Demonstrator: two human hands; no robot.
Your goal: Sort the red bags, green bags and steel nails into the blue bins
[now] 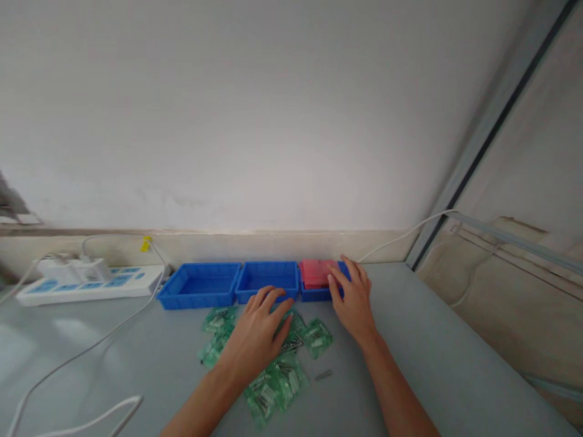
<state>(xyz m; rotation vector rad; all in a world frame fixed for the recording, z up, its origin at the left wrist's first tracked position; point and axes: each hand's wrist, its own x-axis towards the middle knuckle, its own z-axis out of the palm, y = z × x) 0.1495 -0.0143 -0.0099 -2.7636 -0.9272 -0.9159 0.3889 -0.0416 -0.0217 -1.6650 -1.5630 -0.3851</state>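
My left hand (260,325) is over a pile of green plastic packets (277,382) with small metal pieces inside. Its fingers are spread, and nothing shows in them. Part of the pile is hidden under this hand. My right hand (353,296) is at the right-hand blue tray (314,295), fingers apart, with the thumb and index finger at the edge of a pink stack (316,274) of flat bags or sheets lying in it. Whether they press on the stack I cannot tell. A small loose metal piece (323,375) rests on the table between my forearms.
Two more blue trays, a middle one (268,264) and a left one (200,300), stand in line along the wall. A white power strip (136,285) with plugged-in adapters is at the far left. A white cable (95,343) winds across the grey table (455,358).
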